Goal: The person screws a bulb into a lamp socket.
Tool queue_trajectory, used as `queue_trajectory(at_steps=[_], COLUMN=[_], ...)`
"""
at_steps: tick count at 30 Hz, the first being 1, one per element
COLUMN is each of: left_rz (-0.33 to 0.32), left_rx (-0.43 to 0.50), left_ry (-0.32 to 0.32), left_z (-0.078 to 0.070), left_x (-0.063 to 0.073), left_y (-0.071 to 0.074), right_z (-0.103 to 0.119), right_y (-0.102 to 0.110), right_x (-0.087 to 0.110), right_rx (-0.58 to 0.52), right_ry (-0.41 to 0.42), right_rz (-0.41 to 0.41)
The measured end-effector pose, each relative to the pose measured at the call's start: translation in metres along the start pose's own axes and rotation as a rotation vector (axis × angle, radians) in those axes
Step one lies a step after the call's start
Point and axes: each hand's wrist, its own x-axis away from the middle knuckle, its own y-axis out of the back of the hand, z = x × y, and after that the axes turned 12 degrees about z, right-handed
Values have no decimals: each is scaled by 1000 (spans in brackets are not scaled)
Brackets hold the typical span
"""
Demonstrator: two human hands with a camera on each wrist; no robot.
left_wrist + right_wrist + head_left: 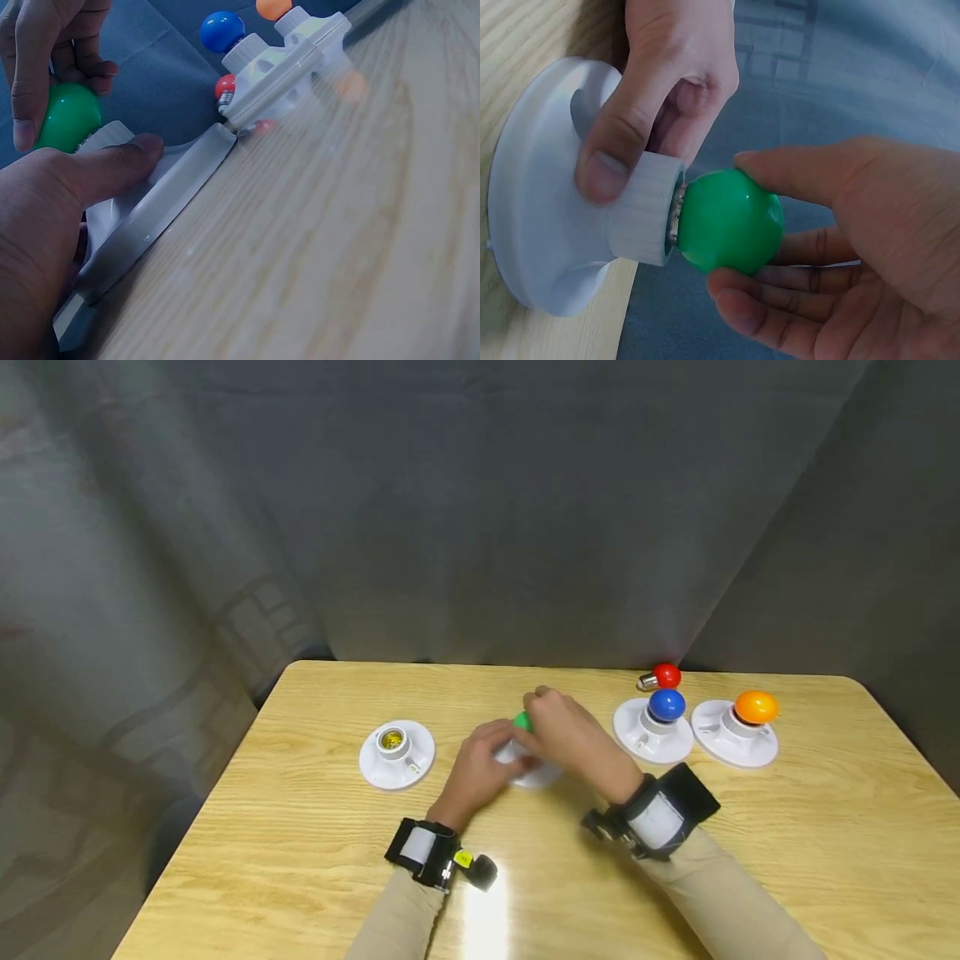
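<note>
A green light bulb [731,221] sits in the mouth of a round white lamp holder [536,187], with a little of its metal base showing at the rim. My right hand [566,735] pinches the green glass between thumb and fingers. My left hand [476,770] grips the same holder, its thumb against the collar in the right wrist view. In the left wrist view, the holder's white base [180,187] rests on the table. Both hands cover most of this holder in the head view.
On the left of the wooden table [300,877] stands a lamp holder [412,743] with a bare brass socket. To the right, two holders carry a blue bulb [667,705] and an orange bulb [756,707]. Behind them lies a red bulb [666,676]. A grey curtain [480,527] hangs beyond.
</note>
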Motion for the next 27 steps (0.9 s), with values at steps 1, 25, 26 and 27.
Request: queue_trajectory(at_steps=[1, 25, 26, 27], left_rz=[0, 43, 43, 43], left_rx=[4, -52, -57, -63], left_ry=[6, 127, 128, 138], left_z=[1, 15, 15, 15], left_x=[0, -33, -32, -31], left_y=[1, 10, 12, 15], right_z=[0, -178, -182, -187], right_y=[0, 79, 77, 76], right_x=[-1, 9, 8, 6], right_rx=[2, -130, -127, -124], right_ry=[2, -86, -90, -98], right_rz=[3, 149, 161, 175])
